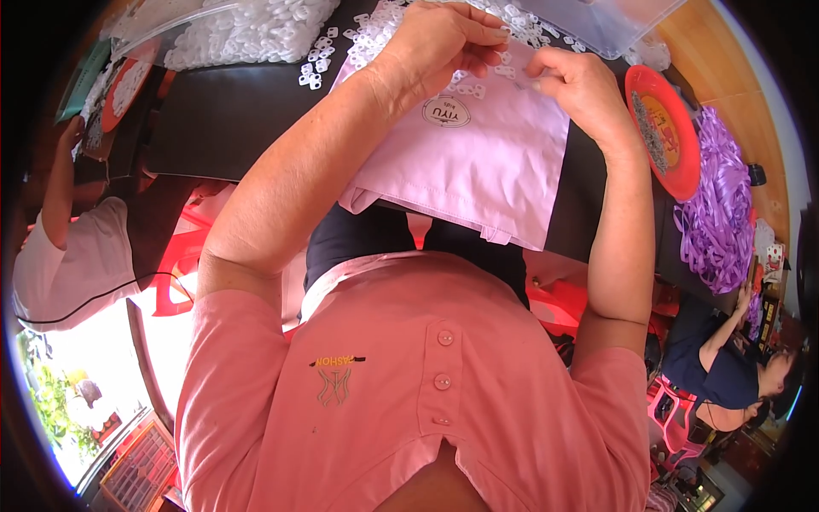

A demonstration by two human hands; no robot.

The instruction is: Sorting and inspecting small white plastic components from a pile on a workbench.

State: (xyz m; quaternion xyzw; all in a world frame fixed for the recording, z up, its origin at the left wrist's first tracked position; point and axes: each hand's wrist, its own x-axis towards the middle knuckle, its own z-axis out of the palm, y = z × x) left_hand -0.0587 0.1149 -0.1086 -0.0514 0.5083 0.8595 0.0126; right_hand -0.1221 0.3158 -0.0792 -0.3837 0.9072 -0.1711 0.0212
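My left hand [448, 47] is over the far part of a pink cloth [478, 171], its fingers curled and pinched together. To the right of it, my right hand [584, 94] pinches thumb against forefinger above the same cloth. Whatever the fingertips of either hand hold is too small to make out. Small white plastic pieces [375, 38] with holes lie heaped at the cloth's far edge, and a few rest on the cloth between my hands. A round dark print marks the cloth, which hangs over the near table edge.
A clear bag of white pieces [247, 34] sits at the far left of the black table [213, 128]. On the right are a red plate [682, 162] of small metal parts and a heap of purple ribbon [717, 213]. Other people sit at both sides.
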